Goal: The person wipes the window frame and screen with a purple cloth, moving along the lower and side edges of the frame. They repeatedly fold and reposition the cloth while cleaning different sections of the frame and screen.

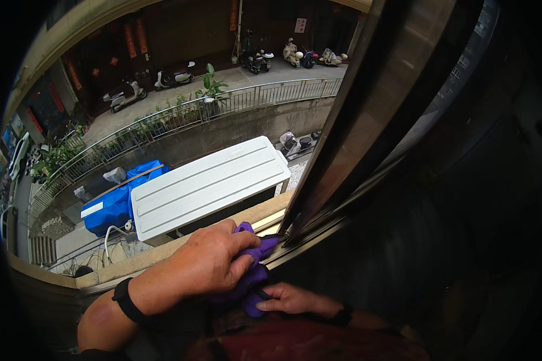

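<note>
My left hand (pixel 210 257) grips a purple cloth (pixel 248 277) and presses its upper end against the metal window track (pixel 278 257), close to the foot of the dark sliding window frame (pixel 316 194). Lower down, my right hand (pixel 289 298) pinches the hanging end of the same cloth between thumb and fingers. Folds of the cloth between the two hands lie partly in shadow. A black band (pixel 128 300) circles my left forearm.
Just outside the sill (pixel 171 248) stands a white air-conditioner outdoor unit (pixel 212 185), beside a blue tarpaulin (pixel 108 210). Below runs a metal railing (pixel 257 97) with potted plants (pixel 211 85); parked scooters (pixel 255 61) stand beyond it. Deep shadow covers the right side.
</note>
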